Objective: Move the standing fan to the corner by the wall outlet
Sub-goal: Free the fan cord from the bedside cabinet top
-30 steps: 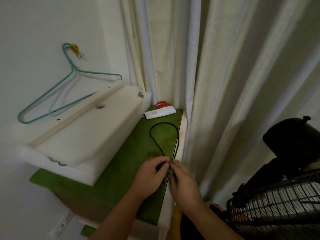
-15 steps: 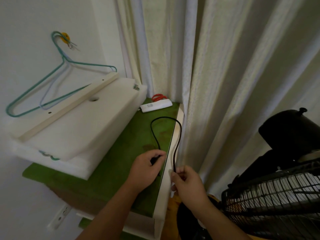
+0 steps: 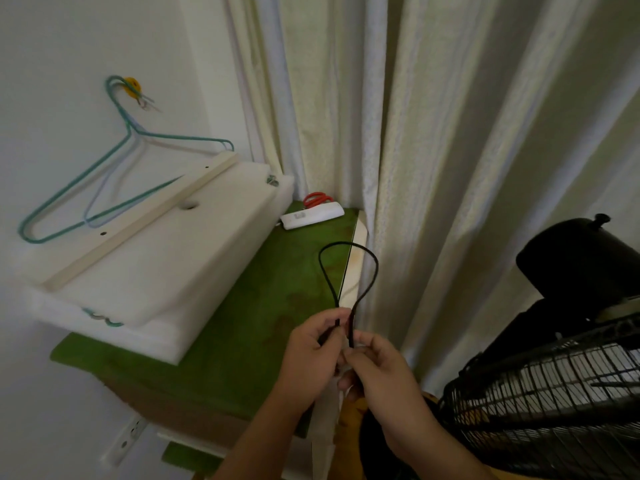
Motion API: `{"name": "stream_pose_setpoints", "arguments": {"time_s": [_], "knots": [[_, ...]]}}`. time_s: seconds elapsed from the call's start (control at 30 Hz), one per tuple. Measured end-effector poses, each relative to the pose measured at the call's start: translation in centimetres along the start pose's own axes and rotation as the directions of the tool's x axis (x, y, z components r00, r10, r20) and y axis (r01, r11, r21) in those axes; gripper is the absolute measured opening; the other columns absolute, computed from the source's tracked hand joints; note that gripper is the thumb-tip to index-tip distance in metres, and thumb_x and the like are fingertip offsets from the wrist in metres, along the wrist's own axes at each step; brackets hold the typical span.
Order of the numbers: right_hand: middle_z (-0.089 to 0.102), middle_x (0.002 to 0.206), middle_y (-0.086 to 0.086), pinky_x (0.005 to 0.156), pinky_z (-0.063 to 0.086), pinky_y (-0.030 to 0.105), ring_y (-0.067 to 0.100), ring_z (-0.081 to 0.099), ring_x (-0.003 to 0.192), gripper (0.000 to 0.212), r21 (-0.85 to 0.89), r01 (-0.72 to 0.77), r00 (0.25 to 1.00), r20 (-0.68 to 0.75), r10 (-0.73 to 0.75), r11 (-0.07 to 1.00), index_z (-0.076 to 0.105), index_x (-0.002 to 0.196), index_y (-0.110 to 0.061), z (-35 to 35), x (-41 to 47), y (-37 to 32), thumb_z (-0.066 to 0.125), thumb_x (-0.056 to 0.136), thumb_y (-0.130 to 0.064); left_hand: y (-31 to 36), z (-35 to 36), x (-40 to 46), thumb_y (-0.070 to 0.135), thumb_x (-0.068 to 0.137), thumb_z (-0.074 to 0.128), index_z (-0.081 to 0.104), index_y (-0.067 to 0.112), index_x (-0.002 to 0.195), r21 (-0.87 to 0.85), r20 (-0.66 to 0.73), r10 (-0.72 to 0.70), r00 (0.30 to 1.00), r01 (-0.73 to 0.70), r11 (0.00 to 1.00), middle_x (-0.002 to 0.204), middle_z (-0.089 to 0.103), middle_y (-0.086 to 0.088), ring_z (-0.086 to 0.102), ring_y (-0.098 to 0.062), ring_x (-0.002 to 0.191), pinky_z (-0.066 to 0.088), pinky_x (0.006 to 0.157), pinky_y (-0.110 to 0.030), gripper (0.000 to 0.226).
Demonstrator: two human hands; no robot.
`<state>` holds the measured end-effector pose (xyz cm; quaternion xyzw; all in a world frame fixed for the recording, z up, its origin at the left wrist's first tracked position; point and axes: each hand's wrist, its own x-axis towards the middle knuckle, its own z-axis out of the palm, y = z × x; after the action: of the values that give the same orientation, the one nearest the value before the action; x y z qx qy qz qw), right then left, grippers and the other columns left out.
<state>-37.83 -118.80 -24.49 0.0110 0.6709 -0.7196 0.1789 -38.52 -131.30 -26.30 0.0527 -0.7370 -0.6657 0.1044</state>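
Both hands meet over the near right edge of the green-topped surface [image 3: 249, 327]. The left hand [image 3: 308, 355] has its fingers curled round one end of a thin black power cord [image 3: 372, 271]; the right hand [image 3: 381, 367] pinches the other run of the same cord between thumb and forefinger. The cord rises from the two grips in a narrow loop, its top over the pale edge of the surface. The black standing fan [image 3: 554, 375], wire grille and domed motor housing, stands at the lower right, just beside the cream curtain [image 3: 433, 133]. A white wall outlet [image 3: 130, 436] sits low on the left wall, below the surface. On the surface lie a white foam slab [image 3: 173, 265], a white remote control [image 3: 311, 216] and red-handled scissors [image 3: 317, 199]. A teal wire hanger [image 3: 114, 168] hangs on the wall
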Motion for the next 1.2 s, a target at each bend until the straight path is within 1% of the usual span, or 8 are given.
{"name": "stream_pose_setpoints", "arguments": {"time_s": [0.13, 0.33, 0.4, 0.57, 0.7, 0.8, 0.97, 1.2], "knots": [[0.074, 0.079, 0.005, 0.049, 0.047, 0.024, 0.015, 0.061, 0.054, 0.02, 0.017, 0.058, 0.998, -0.005, -0.058, 0.998, 0.066, 0.11, -0.015, -0.6, -1.1, -0.2, 0.053, 0.101, -0.004, 1.6, 0.0, -1.7, -0.003, 0.096, 0.058, 0.068, 0.024, 0.121, -0.298, 0.067, -0.133, 0.989, 0.147, 0.943, 0.11, 0.076, -0.004, 0.072, -0.015, 0.076, 0.054, 0.063, -0.024, 0.038], [0.071, 0.079, 0.001, 0.051, 0.046, 0.027, 0.014, 0.061, 0.054, 0.027, -0.049, 0.101, 0.995, -0.013, -0.102, 0.994, 0.068, 0.107, -0.024, -1.8, -2.9, 0.3, 0.055, 0.099, -0.001, 2.9, 0.0, -3.4, 0.003, 0.075, 0.069, 0.041, 0.029, 0.137, -0.543, 0.182, -0.208, 0.961, 0.275, 0.794, 0.124, 0.072, -0.003, 0.07, -0.026, 0.111, 0.059, 0.077, -0.029, 0.073], [0.07, 0.08, 0.0, 0.045, 0.042, 0.022, 0.014, 0.059, 0.05, 0.027, -0.08, 0.127, 0.992, -0.019, -0.128, 0.989, 0.067, 0.109, -0.024, -2.3, -3.1, 0.2, 0.055, 0.1, -0.002, 3.0, 0.5, -3.4, 0.007, 0.07, 0.07, 0.037, 0.028, 0.139, -0.558, 0.216, -0.252, 0.943, 0.331, 0.761, 0.125, 0.071, -0.005, 0.069, -0.023, 0.113, 0.057, 0.082, -0.036, 0.079], [0.067, 0.076, -0.001, 0.047, 0.044, 0.022, 0.011, 0.052, 0.045, 0.031, -0.155, 0.234, 0.971, -0.02, -0.24, 0.96, 0.069, 0.107, -0.025, -2.6, -3.2, -0.6, 0.053, 0.1, 0.0, 3.8, 1.6, -3.0, 0.009, 0.092, 0.065, 0.074, 0.014, 0.114, -0.55, 0.227, -0.28, 0.933, 0.36, 0.754, 0.115, 0.074, -0.015, 0.072, -0.028, 0.103, 0.059, 0.079, -0.034, 0.024], [0.069, 0.08, 0.003, 0.053, 0.047, 0.025, 0.011, 0.055, 0.052, 0.02, -0.157, 0.262, 0.961, -0.044, -0.272, 0.952, 0.063, 0.107, -0.016, -2.7, -3.2, -1.0, 0.054, 0.099, 0.001, 4.7, 2.3, -2.5, 0.022, 0.097, 0.058, 0.057, 0.006, 0.121, -0.649, 0.188, -0.32, 0.929, 0.362, 0.669, 0.115, 0.073, -0.016, 0.072, -0.031, 0.105, 0.06, 0.071, -0.03, 0.028], [0.069, 0.082, -0.003, 0.058, 0.046, 0.015, 0.002, 0.059, 0.061, 0.02, -0.23, 0.308, 0.941, -0.073, -0.332, 0.923, 0.064, 0.096, -0.015, -2.8, -3.5, -1.3, 0.056, 0.098, 0.002, 5.1, 2.5, -2.3, 0.026, 0.091, 0.06, 0.062, 0.005, 0.11, -0.714, 0.175, -0.332, 0.927, 0.352, 0.606, 0.106, 0.074, -0.016, 0.073, -0.03, 0.097, 0.059, 0.069, -0.034, 0.028], [0.065, 0.103, -0.004, 0.07, 0.048, 0.011, 0.007, 0.063, 0.092, 0.024, -0.411, 0.405, 0.863, -0.121, -0.49, 0.817, 0.067, 0.097, -0.027, -3.1, -4.0, -2.1, 0.068, 0.091, -0.003, 5.3, 2.5, -1.8, 0.022, 0.085, 0.064, 0.075, 0.006, 0.102, -0.702, 0.147, -0.302, 0.942, 0.315, 0.639, 0.093, 0.069, -0.01, 0.068, -0.022, 0.089, 0.054, 0.087, -0.04, 0.026], [0.063, 0.103, -0.011, 0.076, 0.054, 0.018, 0.007, 0.064, 0.097, 0.021, -0.409, 0.486, 0.818, -0.1, -0.567, 0.773, 0.065, 0.102, -0.036, -2.1, -3.7, -5.6, 0.068, 0.093, -0.018, 6.7, 2.9, -1.7, 0.024, 0.087, 0.068, 0.078, 0.01, 0.106, -0.644, 0.231, -0.158, 0.96, 0.273, 0.715, 0.112, 0.074, -0.018, 0.072, -0.025, 0.104, 0.058, 0.077, -0.026, 0.025]]}}
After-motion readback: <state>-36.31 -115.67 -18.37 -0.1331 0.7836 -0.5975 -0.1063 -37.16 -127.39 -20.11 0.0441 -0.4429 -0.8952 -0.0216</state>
